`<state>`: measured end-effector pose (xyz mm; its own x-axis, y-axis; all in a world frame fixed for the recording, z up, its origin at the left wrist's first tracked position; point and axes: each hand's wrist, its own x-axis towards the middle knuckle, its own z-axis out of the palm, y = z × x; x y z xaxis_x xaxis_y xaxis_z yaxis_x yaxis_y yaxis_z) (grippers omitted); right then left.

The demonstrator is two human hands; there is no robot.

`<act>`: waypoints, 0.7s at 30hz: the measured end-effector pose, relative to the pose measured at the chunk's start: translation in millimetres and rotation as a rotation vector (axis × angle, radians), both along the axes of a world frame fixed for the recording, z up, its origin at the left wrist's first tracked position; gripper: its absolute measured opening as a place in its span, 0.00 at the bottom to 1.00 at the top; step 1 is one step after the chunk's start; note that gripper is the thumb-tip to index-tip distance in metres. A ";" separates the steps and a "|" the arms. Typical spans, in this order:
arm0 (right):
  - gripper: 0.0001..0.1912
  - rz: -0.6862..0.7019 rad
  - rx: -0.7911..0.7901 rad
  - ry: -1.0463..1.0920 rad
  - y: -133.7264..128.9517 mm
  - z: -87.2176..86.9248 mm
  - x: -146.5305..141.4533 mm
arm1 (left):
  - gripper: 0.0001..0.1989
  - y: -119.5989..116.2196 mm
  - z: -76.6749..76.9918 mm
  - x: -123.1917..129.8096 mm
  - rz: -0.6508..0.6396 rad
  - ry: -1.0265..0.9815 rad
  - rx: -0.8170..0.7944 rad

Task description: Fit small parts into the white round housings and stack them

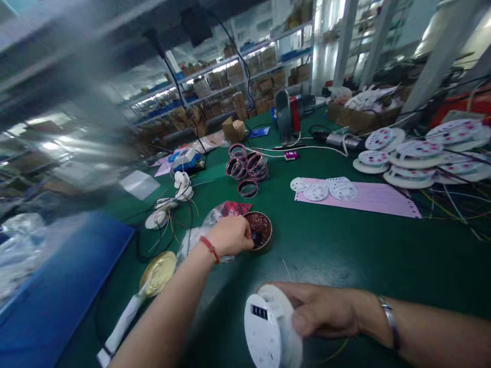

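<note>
One white round housing (pixel 263 332), with a black slotted connector, nearest: held in the right hand (pixel 318 309), thumb on the near side, fingers behind, grip spread to its thickness. One silver bangle (pixel 389 322) on that wrist.

One left hand (pixel 232 236), red bracelet at the wrist, fingertips bunched inside the rim of one round tub (pixel 264 217) of small dark-red pieces; whether they grip anything cannot be told.

One tin of cream-coloured paste (pixel 163 266), one white-handled brush (pixel 125 322) lying in it, left of the left forearm. One blue bin (pixel 88 286) along the left edge. One clear plastic bag (pixel 192 237) under the left hand.

Green tabletop (pixel 326 245) spans from tub to pink sheet (pixel 372 197), and onward right.

Beyond: four white discs (pixel 316 192) on the sheet's left part; several clear red-rimmed cups (pixel 247 188), clustered and overlapping, exact count unclear; six or more white discs with red dots (pixel 418 149), stacked at right.

Farther: one open cardboard box (pixel 356 118) of white pieces.
</note>
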<state>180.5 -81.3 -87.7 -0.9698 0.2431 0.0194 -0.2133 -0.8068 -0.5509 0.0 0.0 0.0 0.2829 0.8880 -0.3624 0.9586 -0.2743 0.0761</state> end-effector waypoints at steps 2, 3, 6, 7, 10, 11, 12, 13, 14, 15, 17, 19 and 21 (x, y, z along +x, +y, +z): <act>0.31 0.010 0.021 -0.009 0.5 -0.6 0.7 | 0.09 2.3 7.0 -4.6 0.021 -0.096 -0.055; 0.31 0.015 0.029 -0.009 0.6 -0.8 1.0 | 0.09 2.8 9.5 -6.7 0.031 -0.145 -0.066; 0.31 0.031 0.048 0.008 1.0 -0.5 1.2 | 0.10 -0.1 10.0 -11.4 0.061 -0.302 -0.033; 0.30 0.032 0.049 0.016 1.2 0.1 1.2 | 0.10 -2.5 7.7 -12.5 0.069 -0.345 0.001; 0.28 0.031 0.054 0.038 2.0 3.3 1.6 | 0.08 -12.0 -5.1 -15.5 0.053 -0.400 0.198; 0.28 0.033 0.060 0.046 2.3 4.6 1.9 | 0.07 -15.3 -10.3 -16.8 0.021 -0.401 0.297; 0.27 0.037 0.068 0.054 2.6 5.8 2.3 | 0.07 -18.4 -15.5 -18.5 -0.026 -0.402 0.407; 0.26 0.042 0.077 0.061 2.8 6.9 2.7 | 0.06 -21.3 -20.5 -20.5 -0.089 -0.402 0.522; 0.26 0.042 0.085 0.066 2.9 7.7 3.1 | 0.06 -23.9 -25.1 -22.7 -0.159 -0.402 0.632; 0.26 0.036 0.089 0.068 2.9 8.1 3.4 | 0.05 -26.3 -29.1 -24.9 -0.228 -0.397 0.734; 0.27 0.016 0.084 0.069 2.5 7.9 3.7 | 0.04 -30.5 -35.3 -28.4 -0.334 -0.377 0.886; 0.27 0.003 0.074 0.066 2.0 6.8 3.6 | 0.05 -34.5 -39.7 -29.5 -0.363 -0.387 0.958; 0.26 0.000 0.072 0.064 1.7 5.5 3.6 | 0.05 -38.5 -43.6 -27.8 -0.327 -0.457 0.969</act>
<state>184.1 -79.6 -82.2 -0.9659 0.2392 0.0992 -0.2504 -0.7654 -0.5928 -27.8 -38.5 -43.6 0.4843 0.5972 0.6394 0.7659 -0.6426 0.0201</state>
